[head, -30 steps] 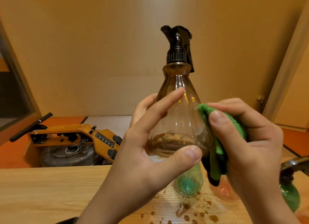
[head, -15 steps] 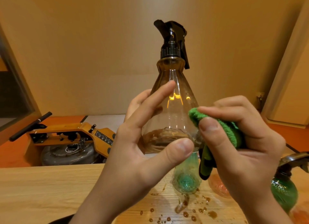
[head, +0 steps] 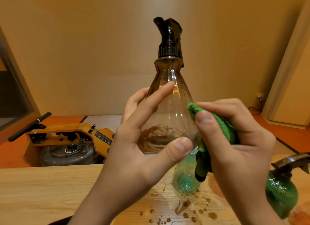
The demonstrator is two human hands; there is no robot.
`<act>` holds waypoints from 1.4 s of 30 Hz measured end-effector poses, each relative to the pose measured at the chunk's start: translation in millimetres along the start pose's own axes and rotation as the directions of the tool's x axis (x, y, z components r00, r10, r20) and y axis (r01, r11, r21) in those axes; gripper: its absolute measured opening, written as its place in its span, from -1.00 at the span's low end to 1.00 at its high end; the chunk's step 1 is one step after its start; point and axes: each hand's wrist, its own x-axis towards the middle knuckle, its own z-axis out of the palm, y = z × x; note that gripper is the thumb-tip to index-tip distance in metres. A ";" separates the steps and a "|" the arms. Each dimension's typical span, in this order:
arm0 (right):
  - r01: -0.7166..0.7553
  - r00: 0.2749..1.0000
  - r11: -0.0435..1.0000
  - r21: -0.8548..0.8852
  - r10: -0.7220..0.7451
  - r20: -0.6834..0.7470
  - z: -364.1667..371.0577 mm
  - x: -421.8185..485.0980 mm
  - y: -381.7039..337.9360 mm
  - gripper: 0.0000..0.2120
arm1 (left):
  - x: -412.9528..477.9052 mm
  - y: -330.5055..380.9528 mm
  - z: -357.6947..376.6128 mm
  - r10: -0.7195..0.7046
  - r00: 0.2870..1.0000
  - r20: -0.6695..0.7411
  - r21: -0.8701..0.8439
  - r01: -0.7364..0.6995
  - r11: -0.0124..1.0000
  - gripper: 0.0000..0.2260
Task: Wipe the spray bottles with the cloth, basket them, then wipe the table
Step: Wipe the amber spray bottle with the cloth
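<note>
Early on, it seems: the left hand point(head: 134, 157) grips an amber spray bottle point(head: 169, 93) upright above the counter point(head: 50, 191), the right hand point(head: 238, 149) pinches a green cloth point(head: 224, 129) against its side — other bottles point(head: 281, 194) and spilled drops point(head: 212, 215) beneath it await wiping.

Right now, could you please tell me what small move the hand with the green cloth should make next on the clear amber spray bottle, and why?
Probably slide the green knitted cloth round the lower wall of the clear amber spray bottle. The right hand pinches it against the right side only, while the left hand grips the bottle above the wooden table.
</note>
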 end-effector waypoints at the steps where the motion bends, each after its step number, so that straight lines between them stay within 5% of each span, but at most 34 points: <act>1: -0.030 0.999 0.999 0.022 0.030 -0.016 -0.9 0.6 0.6 -0.92 | -0.8 1.3 1.4 0.000 1.000 0.016 -0.021 0.001 1.000 -0.38; 9: -0.102 0.989 0.984 0.143 0.116 -0.093 -7.1 4.5 5.5 -0.90 | -1.9 5.3 -2.9 -0.002 0.986 0.165 -0.260 0.046 0.964 -0.35; 17: -0.172 0.983 0.939 0.297 0.183 -0.009 -8.1 5.2 6.5 -0.87 | 0.8 2.1 -3.5 0.013 0.993 0.114 -0.281 0.019 0.960 -0.36; 25: -0.220 0.973 0.940 0.259 0.232 -0.015 -5.7 4.1 8.4 -0.90 | -1.3 3.9 2.8 0.026 0.999 0.036 -0.180 -0.019 0.983 -0.38; 31: -0.021 0.991 0.995 0.094 0.008 0.131 -6.2 4.4 0.5 -0.91 | 1.1 -0.6 1.5 0.029 0.999 -0.042 -0.054 -0.031 0.998 -0.38; 36: -0.083 0.995 0.995 0.060 0.079 0.065 -3.7 4.7 9.4 -0.91 | 0.5 -4.2 4.4 0.027 0.998 -0.055 -0.024 -0.028 0.999 -0.39; 42: 0.066 0.983 0.997 0.051 -0.073 0.169 -11.7 9.0 7.1 -0.92 | 0.4 -2.8 3.6 0.005 0.998 -0.069 -0.066 -0.010 0.998 -0.40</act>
